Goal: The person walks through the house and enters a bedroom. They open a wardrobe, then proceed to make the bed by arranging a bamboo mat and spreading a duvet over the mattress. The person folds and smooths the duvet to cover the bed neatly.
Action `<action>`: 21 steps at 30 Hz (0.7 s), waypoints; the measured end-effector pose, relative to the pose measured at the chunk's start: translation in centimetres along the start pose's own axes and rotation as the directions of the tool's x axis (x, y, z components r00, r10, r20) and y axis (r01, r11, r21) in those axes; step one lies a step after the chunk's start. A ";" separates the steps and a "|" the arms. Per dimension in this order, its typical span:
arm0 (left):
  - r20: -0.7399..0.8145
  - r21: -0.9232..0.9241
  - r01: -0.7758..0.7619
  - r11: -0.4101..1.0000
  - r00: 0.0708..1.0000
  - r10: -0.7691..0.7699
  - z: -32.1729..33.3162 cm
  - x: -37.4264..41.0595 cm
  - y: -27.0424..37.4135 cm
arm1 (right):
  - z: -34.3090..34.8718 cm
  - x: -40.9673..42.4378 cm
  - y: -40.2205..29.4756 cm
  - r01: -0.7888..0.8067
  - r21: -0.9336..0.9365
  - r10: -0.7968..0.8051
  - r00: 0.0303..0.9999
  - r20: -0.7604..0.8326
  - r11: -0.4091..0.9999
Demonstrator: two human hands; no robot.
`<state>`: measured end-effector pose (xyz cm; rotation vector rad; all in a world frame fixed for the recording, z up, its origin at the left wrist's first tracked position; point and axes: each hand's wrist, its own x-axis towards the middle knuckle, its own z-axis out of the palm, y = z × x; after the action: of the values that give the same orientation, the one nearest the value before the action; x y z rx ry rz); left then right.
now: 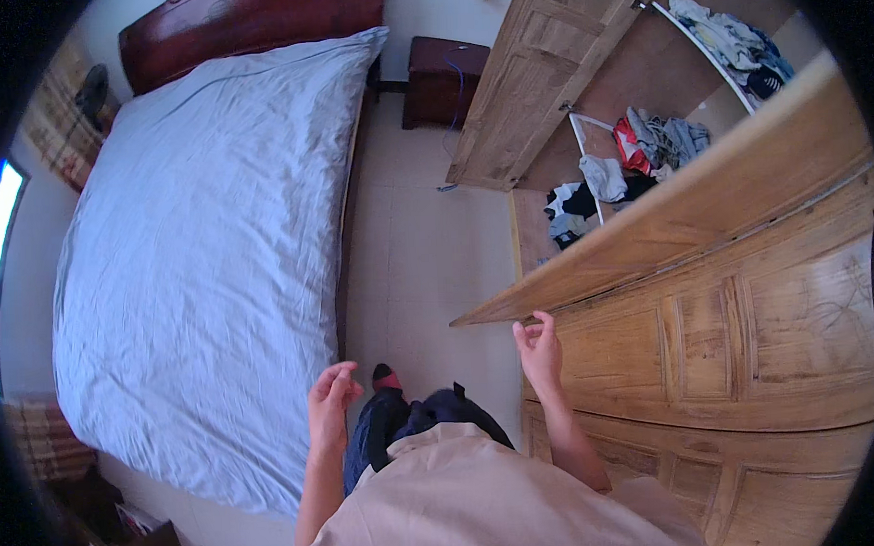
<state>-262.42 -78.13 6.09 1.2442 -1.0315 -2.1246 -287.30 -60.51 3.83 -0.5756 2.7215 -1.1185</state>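
My left hand (330,407) is raised with nothing in it, its fingers loosely bent, beside the near right corner of a bed covered with a light blue sheet (206,266). My right hand (541,352) is also bare, thumb and fingers apart, near the lower corner of an open wooden wardrobe door (665,200). Whether its fingertips touch the wood I cannot tell. Past that door, the wardrobe's white-edged shelves hold heaped clothes: a grey and red pile (667,142), a white garment (603,178) and a higher pile (735,35).
A second wardrobe door (538,74) stands open farther off. Closed wooden panels (699,343) run along my right. A dark red nightstand (445,81) with a blue cable (461,84) stands beyond the tiled floor (428,237). A dark wooden headboard (255,26) closes the bed's far end.
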 end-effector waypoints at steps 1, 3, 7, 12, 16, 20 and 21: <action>0.033 0.036 -0.016 0.999 0.999 0.014 0.7 2.0 1.9 | 0.5 1.0 -0.9 -0.031 0.012 0.032 0.999 -0.021 0.999; 0.095 0.096 -0.039 0.995 0.995 0.030 2.0 5.0 4.8 | 1.2 3.1 -2.8 -0.092 0.040 0.095 0.993 -0.068 0.995; 0.202 0.183 -0.071 0.981 0.979 0.033 4.5 11.1 8.6 | 3.4 6.2 -2.8 -0.151 -0.036 0.136 0.955 -0.262 0.988; 0.247 0.141 0.020 0.990 0.967 -0.055 7.3 18.2 10.7 | 7.0 8.8 4.8 -0.457 0.257 0.508 0.842 -0.183 0.851; 0.202 0.183 0.024 0.983 0.977 -0.061 8.1 24.0 13.9 | 7.4 12.4 -0.7 -0.638 0.661 0.836 0.548 0.028 0.396; 0.196 0.207 -0.032 0.978 0.981 -0.010 9.8 30.4 17.7 | 9.6 13.9 -0.7 -0.564 0.795 0.947 0.319 -0.038 0.222; 0.190 0.215 -0.031 0.976 0.982 -0.011 10.5 31.7 18.3 | 10.0 14.0 -0.1 -0.538 0.821 0.966 0.252 -0.063 0.194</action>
<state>-286.44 -107.71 7.18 1.1438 -1.3813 -2.2028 -297.33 -72.68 -3.05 1.4799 1.9492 -1.8455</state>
